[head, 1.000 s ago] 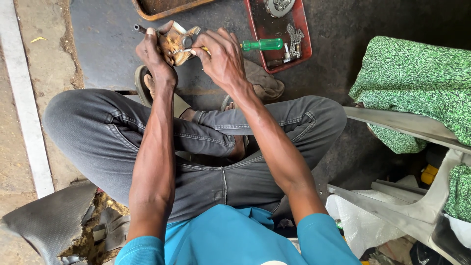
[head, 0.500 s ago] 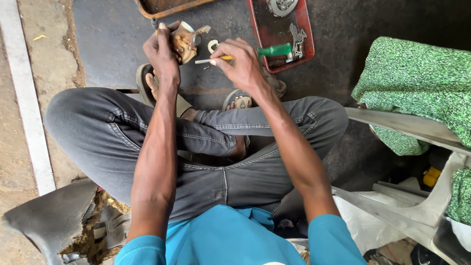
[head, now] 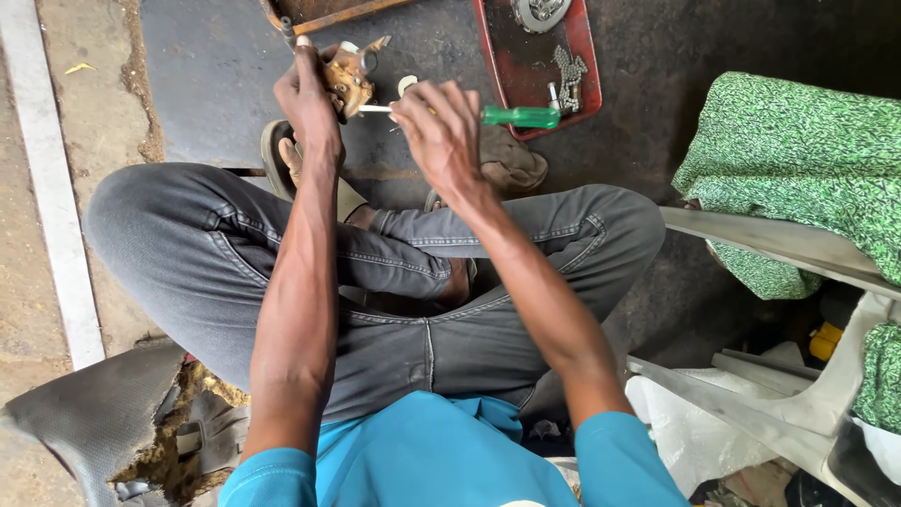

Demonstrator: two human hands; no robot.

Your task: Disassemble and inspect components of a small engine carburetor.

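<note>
Two hands: left (head: 305, 94) grips part (head: 347, 77), right (head: 439, 127) screwdriver (head: 488, 115).

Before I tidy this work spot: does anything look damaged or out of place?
Yes. The grey seat cushion at the lower left is torn open, with crumbling yellow foam showing. Small metal parts lie loose in the red tray.

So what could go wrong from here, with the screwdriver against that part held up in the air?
The left hand holds the small rusty metal part unsupported, so the green-handled screwdriver in the right hand might slip off and jab the left fingers. Any loosened small piece could also drop to the dark floor, missing the red tray of screws.
</note>
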